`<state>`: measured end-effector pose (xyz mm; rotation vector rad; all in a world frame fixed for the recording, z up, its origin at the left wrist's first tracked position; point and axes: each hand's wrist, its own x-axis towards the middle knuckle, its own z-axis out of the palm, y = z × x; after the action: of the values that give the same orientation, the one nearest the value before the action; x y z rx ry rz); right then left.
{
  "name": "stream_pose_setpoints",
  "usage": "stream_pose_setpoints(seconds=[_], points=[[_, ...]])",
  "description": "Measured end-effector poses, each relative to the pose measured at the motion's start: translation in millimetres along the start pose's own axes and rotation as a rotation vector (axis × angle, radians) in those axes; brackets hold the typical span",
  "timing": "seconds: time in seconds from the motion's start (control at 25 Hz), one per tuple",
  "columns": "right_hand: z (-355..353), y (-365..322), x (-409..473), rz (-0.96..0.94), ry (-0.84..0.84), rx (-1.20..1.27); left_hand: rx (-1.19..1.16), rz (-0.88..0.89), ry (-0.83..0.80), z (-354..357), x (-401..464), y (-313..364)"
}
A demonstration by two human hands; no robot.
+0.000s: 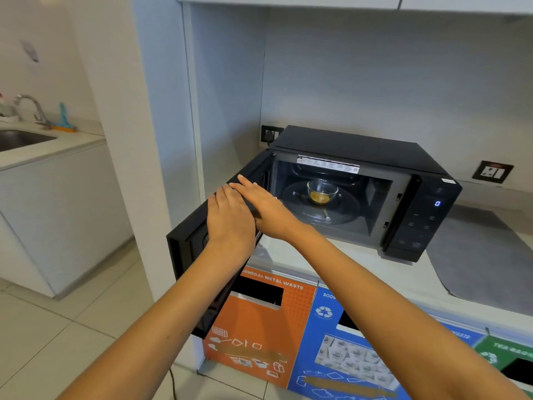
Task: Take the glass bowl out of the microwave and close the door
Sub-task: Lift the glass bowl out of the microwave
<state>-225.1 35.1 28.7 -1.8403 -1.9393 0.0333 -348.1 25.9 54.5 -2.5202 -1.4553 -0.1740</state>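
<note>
- White kitchen nook with a pale counter (360, 272) under overhead cabinets, only one view to go on, the head cam.
- One black microwave (360, 157) sits on that counter, its door (190, 255) swung wide open to the left and sticking out past the counter edge.
- One glass bowl (322, 192) is still inside, sitting on the round turntable (340, 210); something yellowish is at its bottom, can't make out what.
- Two hands, both up at the top edge of the open door. Left hand (229, 217) lies flat on the edge, fingers loosely straight, not gripping anything.
- Right hand (264, 204) crosses over right beside it, fingers stretched out flat and touching the left hand's fingertips; also holding nothing. Its palm side is hidden, so I can't say whether it actually touches the door.
- Display on the panel shows one lit blue digit (437, 203), looks like a 0.
- Two wall sockets: one (271, 134) behind the microwave's left corner, one (493, 172) off to the right.
- One grey mat (478, 255) lies on the counter right of the microwave, cut off by the frame.
- Three bin fronts below: orange (259, 327), blue (340, 356), green (504, 359); the arms cover part of the labels.
- One sink (20, 138) with one tap (31, 106) far left, partly cropped.
</note>
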Motion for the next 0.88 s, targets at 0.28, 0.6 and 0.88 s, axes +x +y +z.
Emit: stream_pose_setpoints(seconds=[0.28, 0.6, 0.88], points=[[-23, 83, -24, 0.061, 0.109, 0.093, -0.104, 0.135, 0.205, 27, 40, 49], [-58, 217, -70, 0.388, 0.226, 0.244, -0.619, 0.314, -0.112, 85, 138, 128], [-53, 299, -56, 0.580, 0.211, 0.407, -1.033, 0.149, -0.189, 108, 209, 198]])
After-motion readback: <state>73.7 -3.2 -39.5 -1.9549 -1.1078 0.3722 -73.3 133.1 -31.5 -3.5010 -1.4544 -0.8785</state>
